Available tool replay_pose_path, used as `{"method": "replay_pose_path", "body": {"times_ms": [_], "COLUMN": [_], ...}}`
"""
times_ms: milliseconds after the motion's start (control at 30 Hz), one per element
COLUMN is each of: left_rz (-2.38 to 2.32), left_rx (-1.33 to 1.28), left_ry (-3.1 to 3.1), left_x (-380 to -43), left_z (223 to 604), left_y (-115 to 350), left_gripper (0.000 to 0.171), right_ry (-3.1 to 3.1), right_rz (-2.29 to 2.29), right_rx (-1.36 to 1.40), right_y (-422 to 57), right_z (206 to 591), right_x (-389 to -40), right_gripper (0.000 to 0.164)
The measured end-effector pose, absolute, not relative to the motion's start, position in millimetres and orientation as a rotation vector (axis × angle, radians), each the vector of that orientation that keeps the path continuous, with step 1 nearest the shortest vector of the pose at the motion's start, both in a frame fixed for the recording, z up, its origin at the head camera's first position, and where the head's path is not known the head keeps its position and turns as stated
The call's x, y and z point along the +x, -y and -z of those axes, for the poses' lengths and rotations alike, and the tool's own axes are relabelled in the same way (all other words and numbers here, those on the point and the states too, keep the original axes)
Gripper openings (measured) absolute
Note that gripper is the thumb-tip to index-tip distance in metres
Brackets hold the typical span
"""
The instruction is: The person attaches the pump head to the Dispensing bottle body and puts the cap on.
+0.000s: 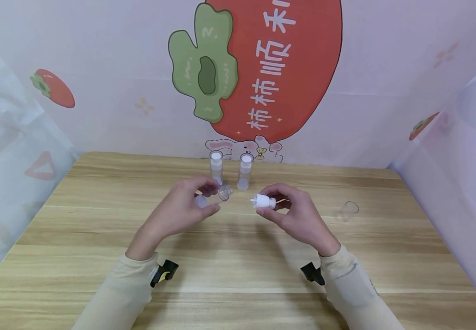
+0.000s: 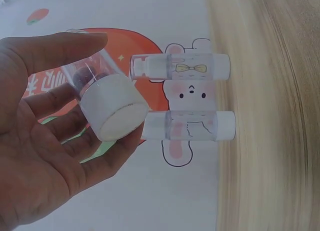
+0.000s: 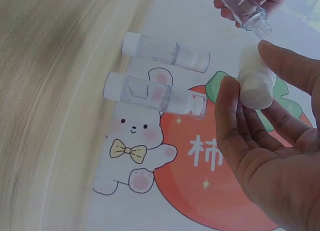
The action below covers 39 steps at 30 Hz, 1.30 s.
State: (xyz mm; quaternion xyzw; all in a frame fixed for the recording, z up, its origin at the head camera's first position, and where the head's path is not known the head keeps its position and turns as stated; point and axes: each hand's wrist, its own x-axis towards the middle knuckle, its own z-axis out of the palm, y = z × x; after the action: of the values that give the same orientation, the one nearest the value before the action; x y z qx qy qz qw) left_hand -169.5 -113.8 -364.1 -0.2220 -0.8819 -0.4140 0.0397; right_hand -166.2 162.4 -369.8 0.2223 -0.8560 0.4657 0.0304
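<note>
My left hand (image 1: 180, 201) grips a clear bottle (image 2: 115, 103) with a white base. It lies tilted, its bare threaded neck (image 3: 260, 27) pointing right, toward the other hand. Between thumb and fingers, my right hand (image 1: 297, 213) pinches a white pump head (image 1: 264, 201), its narrow stem facing the bottle's neck. A short gap separates the two parts, both held above the wooden table (image 1: 229, 275).
Two capped clear bottles with white bases, one on the left (image 1: 216, 168) and one on the right (image 1: 244, 173), stand upright behind the hands. A clear cap (image 1: 348, 211) is on the table to the right. A printed backdrop (image 1: 118, 123) rises at the table's back edge.
</note>
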Motion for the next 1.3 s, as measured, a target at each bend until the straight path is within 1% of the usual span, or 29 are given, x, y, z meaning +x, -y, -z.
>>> {"method": "replay_pose_path", "body": {"times_ms": [800, 1067, 1300], "left_rz": [1.174, 1.157, 1.138], "left_rx": [-0.784, -0.795, -0.779], "left_ry": [2.686, 2.694, 2.716], "left_x": [-168, -168, -166], "left_z": [368, 368, 367], "left_y": [105, 104, 103], "left_gripper": [0.034, 0.034, 0.034], "right_ry": [2.527, 2.523, 2.529], "right_rz": [-1.535, -1.59, -1.573], "right_rx": [0.705, 0.713, 0.717], "right_y": [-163, -162, -162], "right_z": [373, 375, 372], "right_x": [-169, -169, -168], "right_gripper": [0.036, 0.035, 0.037]}}
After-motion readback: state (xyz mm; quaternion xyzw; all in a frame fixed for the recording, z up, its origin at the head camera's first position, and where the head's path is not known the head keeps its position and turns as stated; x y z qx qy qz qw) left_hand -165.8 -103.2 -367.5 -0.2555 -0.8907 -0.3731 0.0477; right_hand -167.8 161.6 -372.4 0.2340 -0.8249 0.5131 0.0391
